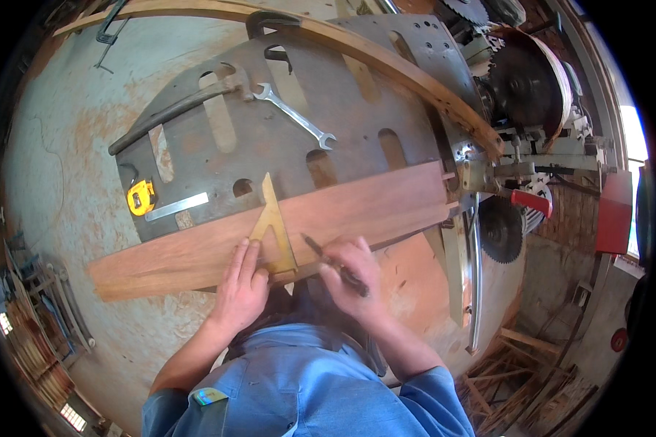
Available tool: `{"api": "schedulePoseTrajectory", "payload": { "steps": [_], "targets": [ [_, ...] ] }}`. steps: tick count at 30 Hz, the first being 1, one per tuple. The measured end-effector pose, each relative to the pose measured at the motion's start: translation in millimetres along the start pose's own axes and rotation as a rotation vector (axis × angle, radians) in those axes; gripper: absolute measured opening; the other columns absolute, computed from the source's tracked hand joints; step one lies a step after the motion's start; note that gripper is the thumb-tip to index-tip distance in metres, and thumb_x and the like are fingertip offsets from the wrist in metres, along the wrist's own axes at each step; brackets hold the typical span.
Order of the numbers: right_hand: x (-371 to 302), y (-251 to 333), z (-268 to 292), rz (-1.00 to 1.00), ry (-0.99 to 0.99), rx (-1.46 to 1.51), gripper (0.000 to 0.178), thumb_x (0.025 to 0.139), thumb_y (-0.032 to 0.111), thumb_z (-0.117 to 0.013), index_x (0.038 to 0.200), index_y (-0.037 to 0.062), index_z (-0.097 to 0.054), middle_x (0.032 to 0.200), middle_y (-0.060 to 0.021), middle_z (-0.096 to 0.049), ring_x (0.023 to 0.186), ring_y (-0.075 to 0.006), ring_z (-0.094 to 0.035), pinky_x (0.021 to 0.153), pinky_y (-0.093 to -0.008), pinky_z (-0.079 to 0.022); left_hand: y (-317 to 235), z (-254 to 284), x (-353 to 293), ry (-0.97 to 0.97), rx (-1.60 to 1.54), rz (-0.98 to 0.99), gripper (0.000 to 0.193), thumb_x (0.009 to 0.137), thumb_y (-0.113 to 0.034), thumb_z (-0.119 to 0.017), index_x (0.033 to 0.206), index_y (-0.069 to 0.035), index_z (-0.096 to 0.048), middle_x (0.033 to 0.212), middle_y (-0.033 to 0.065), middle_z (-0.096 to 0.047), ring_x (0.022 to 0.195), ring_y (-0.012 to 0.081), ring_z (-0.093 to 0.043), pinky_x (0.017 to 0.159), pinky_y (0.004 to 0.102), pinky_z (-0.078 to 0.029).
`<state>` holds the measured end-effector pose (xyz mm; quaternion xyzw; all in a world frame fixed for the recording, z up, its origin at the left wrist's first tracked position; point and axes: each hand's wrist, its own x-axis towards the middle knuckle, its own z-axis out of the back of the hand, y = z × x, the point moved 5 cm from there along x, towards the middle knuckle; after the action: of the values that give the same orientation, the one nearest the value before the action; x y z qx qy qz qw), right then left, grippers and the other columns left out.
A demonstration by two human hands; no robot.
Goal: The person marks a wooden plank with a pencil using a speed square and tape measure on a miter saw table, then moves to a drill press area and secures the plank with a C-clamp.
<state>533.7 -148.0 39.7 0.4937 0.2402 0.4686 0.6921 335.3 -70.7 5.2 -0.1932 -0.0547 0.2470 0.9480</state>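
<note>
Pressing with the left hand (242,288), fingers extended close together, on the yellow triangular set square (280,226), resting across the long reddish-brown wooden board (364,200). Clamped in the right hand (353,273), above the board's near edge: dark, slender, pointed tool (312,245). Beyond, on the grey slotted metal table (379,109): silver open-ended wrench (295,116), long-handled hammer (189,104), steel strip (176,207), yellow tape measure (141,197). Farther out: long brown wooden bar (386,54).
</note>
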Motion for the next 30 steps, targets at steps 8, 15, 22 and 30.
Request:
{"api": "schedulePoseTrajectory", "payload": {
  "steps": [8,15,22,30],
  "targets": [
    [-2,-22,24,-0.055,-0.116,-0.027,0.023,0.076,-0.002,-0.073,0.097,-0.0009,-0.065,0.089,-0.0137,-0.065,0.087,-0.0313,-0.06,0.077,-0.0394,-0.049,-6,0,6,-0.01,-0.066,-0.018,0.022,0.077,-0.005,-0.072,0.086,0.002,-0.053,0.134,0.0323,-0.051,0.134,0.0511,-0.043,0.108,0.0558,-0.043],
    [-7,-20,21,-0.09,-0.114,0.029,0.022,0.076,-0.004,-0.074,0.096,-0.0004,-0.064,0.09,-0.0137,-0.064,0.088,-0.0316,-0.059,0.077,-0.0396,-0.049,-20,-9,22,-0.037,-0.009,-0.072,0.02,0.08,-0.007,-0.07,0.085,0.0,-0.052,0.134,0.0294,-0.053,0.132,0.0505,-0.046,0.107,0.0581,-0.043],
    [-9,-24,18,-0.066,-0.069,0.001,0.022,0.077,-0.003,-0.073,0.097,0.0003,-0.063,0.093,-0.0134,-0.063,0.089,-0.0299,-0.06,0.076,-0.0379,-0.049,-21,-11,24,-0.03,0.012,-0.079,0.019,0.08,-0.007,-0.07,0.084,0.0,-0.053,0.133,0.0287,-0.054,0.131,0.0504,-0.046,0.107,0.0596,-0.042],
    [-6,-24,11,-0.061,-0.052,0.025,0.023,0.076,0.0,-0.076,0.097,0.0001,-0.066,0.088,-0.0122,-0.066,0.083,-0.0308,-0.059,0.073,-0.0387,-0.048,-22,-9,25,-0.031,0.007,-0.079,0.018,0.081,-0.006,-0.068,0.085,0.001,-0.052,0.132,0.0294,-0.054,0.13,0.0512,-0.047,0.107,0.06,-0.043]
  ]
}}
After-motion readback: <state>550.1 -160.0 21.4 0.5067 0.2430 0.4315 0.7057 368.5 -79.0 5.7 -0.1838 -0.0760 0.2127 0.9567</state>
